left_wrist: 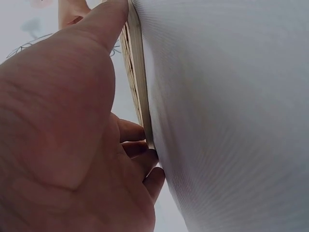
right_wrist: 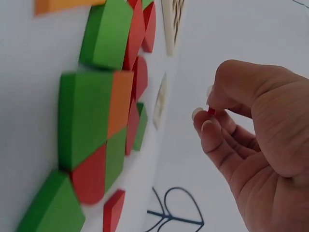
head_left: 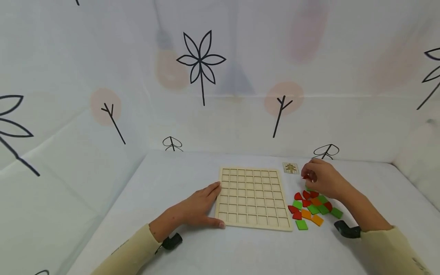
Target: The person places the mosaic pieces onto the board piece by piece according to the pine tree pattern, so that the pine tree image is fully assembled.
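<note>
My right hand [head_left: 324,178] is raised over the far end of a loose pile of tiles, pinching a small red tile [right_wrist: 211,111] between thumb and fingertips. Most of that tile is hidden by the fingers. My left hand [head_left: 199,206] lies along the left side of a pale wooden grid board [head_left: 254,198], fingers touching its edge and thumb near the front left corner. The board lies flat, and its square cells show no tiles. In the left wrist view, the fingertips [left_wrist: 154,180] sit low against the board's side [left_wrist: 137,67].
Right of the board lie green square tiles [head_left: 301,225], orange squares [head_left: 317,220] and red rounded tiles [head_left: 298,196], several of each, some overlapping. A small pattern card [head_left: 291,168] lies behind them. A white patterned cloth [head_left: 233,122] hangs behind the table.
</note>
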